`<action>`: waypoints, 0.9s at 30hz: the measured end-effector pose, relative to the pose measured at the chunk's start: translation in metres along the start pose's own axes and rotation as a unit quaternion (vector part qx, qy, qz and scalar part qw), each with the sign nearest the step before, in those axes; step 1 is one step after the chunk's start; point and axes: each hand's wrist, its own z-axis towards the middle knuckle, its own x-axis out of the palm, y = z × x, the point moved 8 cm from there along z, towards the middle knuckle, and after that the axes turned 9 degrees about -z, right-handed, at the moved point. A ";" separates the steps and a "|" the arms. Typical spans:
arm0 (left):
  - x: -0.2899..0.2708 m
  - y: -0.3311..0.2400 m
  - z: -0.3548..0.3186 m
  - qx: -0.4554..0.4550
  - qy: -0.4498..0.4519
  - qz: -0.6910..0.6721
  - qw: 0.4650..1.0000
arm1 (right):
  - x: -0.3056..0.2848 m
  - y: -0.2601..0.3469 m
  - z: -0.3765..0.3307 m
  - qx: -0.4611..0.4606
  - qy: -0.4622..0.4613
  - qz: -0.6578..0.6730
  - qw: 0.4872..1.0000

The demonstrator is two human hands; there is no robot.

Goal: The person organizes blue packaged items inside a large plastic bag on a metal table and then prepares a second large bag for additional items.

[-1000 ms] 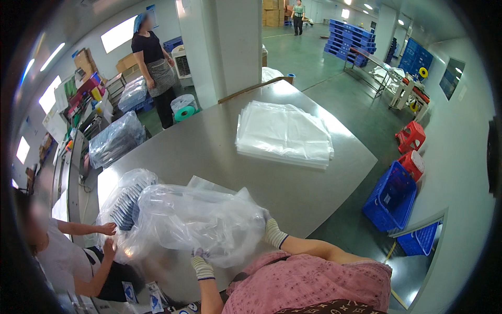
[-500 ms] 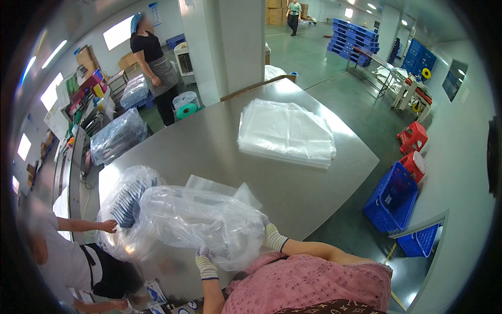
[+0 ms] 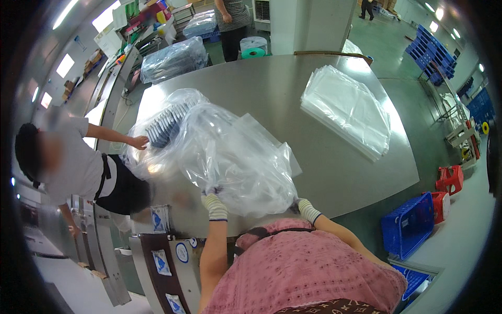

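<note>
A large clear plastic bag (image 3: 240,162) lies crumpled and puffed up across the near part of the metal table. My left hand (image 3: 214,203), in a striped glove, pinches its near edge. At the bag's near right corner my right hand (image 3: 307,208), gloved alike, grips the plastic; its fingertips are partly hidden. Beyond the bag's far left side, a row of blue-grey packets (image 3: 170,123) stands close together in clear plastic. A co-worker's bare hand (image 3: 138,142) touches that row from the left.
A stack of flat clear bags (image 3: 348,107) lies on the right of the metal table (image 3: 261,78). A conveyor with small packets (image 3: 161,261) runs at the near left. Right of the table stand a blue crate (image 3: 405,227) and red stools (image 3: 448,179). A pillar (image 3: 319,26) rises behind.
The view has turned and tipped lower. The bag's near edge is drawn closer to my body and spread wider between my hands. The co-worker's hand stays at the packets.
</note>
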 end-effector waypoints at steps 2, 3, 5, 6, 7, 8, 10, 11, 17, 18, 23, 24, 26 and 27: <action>-0.003 -0.035 0.005 0.059 -0.011 0.002 0.998 | 0.004 0.017 -0.025 -0.038 -0.010 -0.206 0.978; 0.032 -0.062 -0.027 0.067 0.021 0.049 0.996 | -0.001 0.026 -0.038 -0.056 -0.024 -0.300 0.952; 0.081 -0.098 -0.057 0.113 0.140 0.078 0.981 | -0.027 0.041 -0.019 -0.161 -0.061 -0.426 0.888; 0.087 -0.111 -0.067 0.141 0.181 0.097 0.969 | -0.025 0.075 -0.048 -0.198 -0.190 -0.439 0.856; 0.094 -0.124 -0.083 0.174 0.222 0.142 0.949 | -0.013 0.130 -0.105 -0.232 -0.314 -0.445 0.806; 0.113 -0.132 -0.104 0.203 0.274 0.184 0.922 | 0.000 0.173 -0.145 -0.391 -0.349 -0.436 0.732; 0.147 -0.138 -0.147 0.357 0.383 0.271 0.808 | 0.038 0.231 -0.223 -0.594 -0.343 -0.425 0.591; 0.159 -0.130 -0.166 0.354 0.433 0.301 0.772 | 0.067 0.258 -0.261 -0.649 -0.313 -0.434 0.541; 0.199 -0.110 -0.251 0.366 0.621 0.347 0.600 | 0.125 0.226 -0.154 -0.253 -0.040 -0.740 0.622; 0.201 -0.103 -0.260 0.379 0.644 0.415 0.518 | 0.116 0.216 -0.139 -0.240 -0.066 -0.700 0.670; 0.172 -0.101 -0.349 0.480 0.750 0.367 0.269 | 0.116 0.202 -0.147 -0.401 -0.114 -0.536 0.734; 0.167 -0.086 -0.326 0.441 0.742 0.380 0.333 | 0.109 0.208 -0.148 -0.418 -0.132 -0.512 0.739; 0.151 -0.075 -0.288 0.348 0.722 0.436 0.409 | 0.092 0.219 -0.149 -0.445 -0.174 -0.467 0.744; 0.144 -0.071 -0.268 0.307 0.711 0.473 0.419 | 0.077 0.232 -0.149 -0.460 -0.207 -0.437 0.744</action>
